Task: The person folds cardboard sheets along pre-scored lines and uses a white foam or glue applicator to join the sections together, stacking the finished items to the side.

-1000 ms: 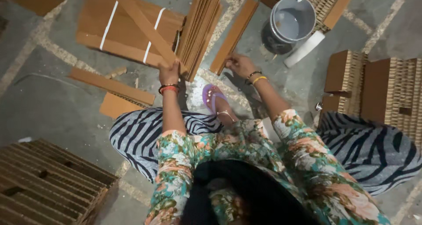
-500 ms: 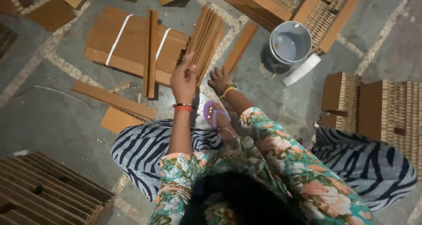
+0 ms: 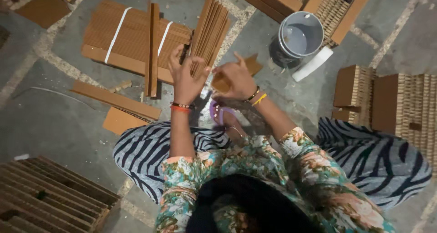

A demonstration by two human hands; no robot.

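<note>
Person sits on the floor (image 3: pixel 54 123). Left hand (image 3: pixel 185 76) is raised, fingers spread, touching the leaning stack of brown cardboard strips (image 3: pixel 210 31). Right hand (image 3: pixel 233 79) is pinched shut on a small cardboard piece (image 3: pixel 221 83), just beside the left. Strapped bundle of strips (image 3: pixel 129 44) lies at far left; grey bucket (image 3: pixel 300 34) far right.

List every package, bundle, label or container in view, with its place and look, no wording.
Strapped bundle: flat brown cardboard sheets, two white bands, floor upper left.
Bucket: round, grey, open, upper right.
White tube: lies beside the bucket.
Strip stack: brown strips on edge, at the left hand.
Small brown piece: held by the right hand.
No labels, signs or screens are visible.
</note>
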